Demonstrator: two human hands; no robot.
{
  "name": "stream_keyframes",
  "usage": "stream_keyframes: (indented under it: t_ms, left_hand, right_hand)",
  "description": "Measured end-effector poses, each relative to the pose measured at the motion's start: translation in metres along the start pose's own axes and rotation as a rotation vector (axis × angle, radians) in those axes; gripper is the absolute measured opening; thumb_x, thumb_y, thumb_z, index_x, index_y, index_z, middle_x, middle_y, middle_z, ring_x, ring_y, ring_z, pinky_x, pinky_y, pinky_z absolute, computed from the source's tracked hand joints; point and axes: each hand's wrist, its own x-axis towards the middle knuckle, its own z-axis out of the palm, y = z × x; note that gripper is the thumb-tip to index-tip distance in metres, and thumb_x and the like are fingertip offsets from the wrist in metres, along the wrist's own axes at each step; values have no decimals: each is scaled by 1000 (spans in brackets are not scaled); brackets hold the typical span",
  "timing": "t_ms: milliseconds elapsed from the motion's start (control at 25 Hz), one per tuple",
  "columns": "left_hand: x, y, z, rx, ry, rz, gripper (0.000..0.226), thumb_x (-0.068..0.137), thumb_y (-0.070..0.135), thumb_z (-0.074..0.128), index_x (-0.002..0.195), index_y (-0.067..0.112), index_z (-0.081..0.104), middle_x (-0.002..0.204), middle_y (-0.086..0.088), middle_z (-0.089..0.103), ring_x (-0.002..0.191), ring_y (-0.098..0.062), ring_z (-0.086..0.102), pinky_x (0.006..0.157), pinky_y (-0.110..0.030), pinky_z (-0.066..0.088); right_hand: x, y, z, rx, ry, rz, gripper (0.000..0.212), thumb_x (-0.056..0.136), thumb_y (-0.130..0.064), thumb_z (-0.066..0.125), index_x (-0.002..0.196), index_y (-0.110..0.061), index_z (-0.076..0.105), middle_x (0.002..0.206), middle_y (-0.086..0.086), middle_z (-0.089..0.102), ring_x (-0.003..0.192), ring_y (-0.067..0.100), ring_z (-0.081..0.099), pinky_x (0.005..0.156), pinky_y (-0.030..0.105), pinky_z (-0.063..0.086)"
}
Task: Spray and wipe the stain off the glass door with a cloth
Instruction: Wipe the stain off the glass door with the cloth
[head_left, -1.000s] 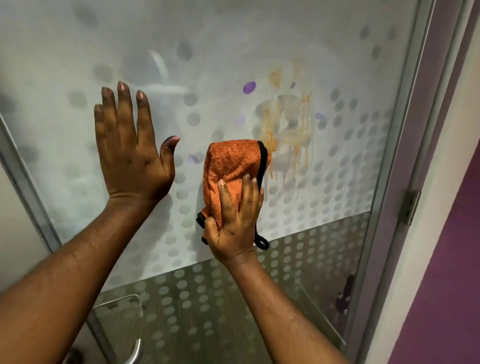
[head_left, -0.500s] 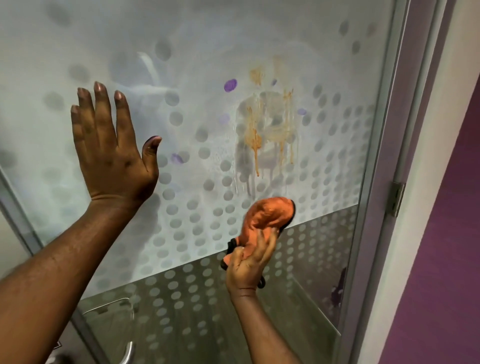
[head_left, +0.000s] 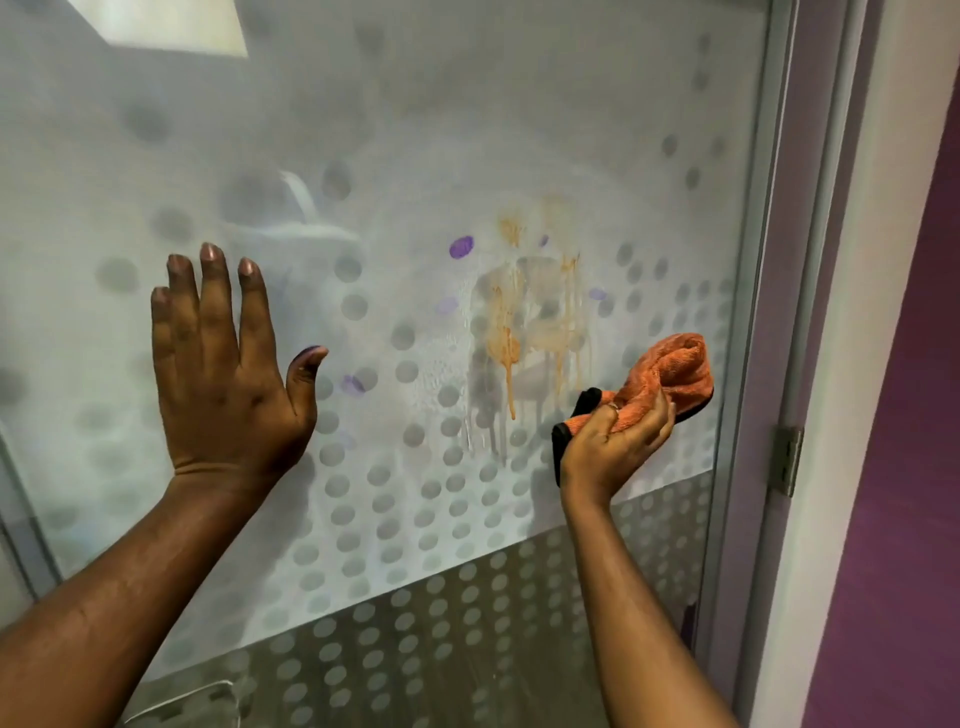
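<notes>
A frosted glass door with a dot pattern fills the view. An orange-brown stain with wet drips running down sits right of centre. My left hand lies flat on the glass, fingers spread, well left of the stain. My right hand grips a bunched orange cloth with a black edge, just right of and slightly below the stain. I cannot tell whether the cloth touches the glass. No spray bottle is in view.
The door's metal frame runs down the right side, with a hinge on it. Beyond it are a white jamb and a purple wall. A metal handle shows at the bottom left.
My right hand dropped with the cloth from left of the stain, then swung up to the stain's right side. The cloth is now bunched. My left hand stayed flat on the glass.
</notes>
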Motion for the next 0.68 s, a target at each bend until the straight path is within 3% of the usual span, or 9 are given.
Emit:
stream_keyframes:
  t_ms: [80,160,360,520,680]
  left_hand:
    - [0,1,-1,11,-4,14,71,100,49,32,153,5,17,159,-25,17,147,-43,13,124,-41,0]
    - [1,2,-1,17,-3,29,72,100,50,32,153,3,19,159,-25,16,148,-44,12,124,-43,1]
    - [2,2,-3,17,-31,25,72,99,50,30,152,2,20,159,-25,15,148,-43,11,124,-43,2]
    - [3,4,-3,25,-21,26,71,101,50,28,151,0,23,158,-26,17,148,-44,12,123,-45,5]
    - [3,2,-2,31,-23,38,71,101,49,28,151,-1,23,158,-27,17,147,-45,12,123,-45,4]
  right_hand:
    - [6,-6,1,-54,-83,-97,54,88,-8,48,141,-1,40,153,21,28,143,32,26,114,41,31]
    - [22,-19,11,-102,-171,-241,55,87,-11,48,140,0,42,152,24,29,143,36,26,115,50,30]
    - [60,-59,39,-89,-203,-328,54,86,-13,46,139,-3,45,155,21,28,146,36,21,115,56,26]
    - [64,-69,44,-67,-334,-507,56,83,-9,44,138,-4,46,155,20,29,147,35,19,116,60,21]
    - [54,-90,56,-38,-482,-676,55,80,-21,47,131,-4,54,153,22,33,146,34,22,119,55,17]
